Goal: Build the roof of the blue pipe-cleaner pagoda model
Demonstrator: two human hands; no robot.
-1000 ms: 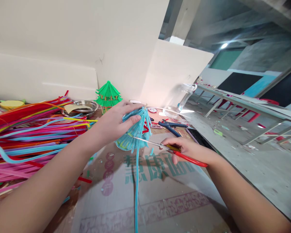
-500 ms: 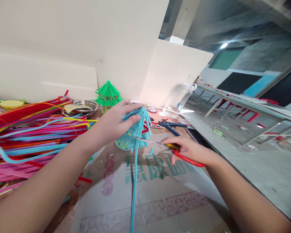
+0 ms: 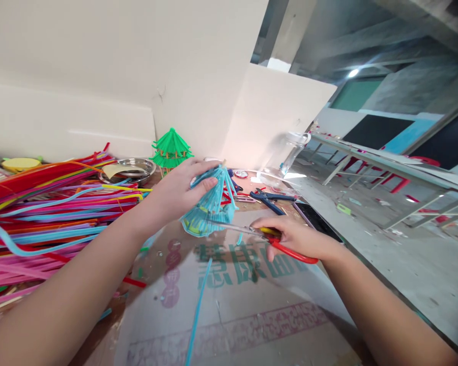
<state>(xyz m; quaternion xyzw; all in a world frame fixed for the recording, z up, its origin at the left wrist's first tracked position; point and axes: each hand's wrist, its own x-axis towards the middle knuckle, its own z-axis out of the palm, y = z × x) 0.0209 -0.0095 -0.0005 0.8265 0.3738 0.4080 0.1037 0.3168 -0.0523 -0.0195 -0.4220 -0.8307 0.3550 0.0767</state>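
A light-blue pagoda-like model made of pipe cleaners tilts over the printed cardboard, and my left hand grips its upper side between thumb and fingers. My right hand is closed round the red and yellow handles of a pair of scissors. The scissor blades reach left against the model's lower edge. A loose blue pipe cleaner lies apart from the model, running toward me over the cardboard. One short blue offcut shows just below the blades.
Bundles of coloured pipe cleaners cover the left side. Behind stand a steel bowl, a green pagoda model and a clear bottle. Blue-handled pliers and a phone lie at the right near the table edge.
The long blue pipe cleaner hanging from the model has come off at the scissors and dropped onto the cardboard. Both hands keep nearly the same place.
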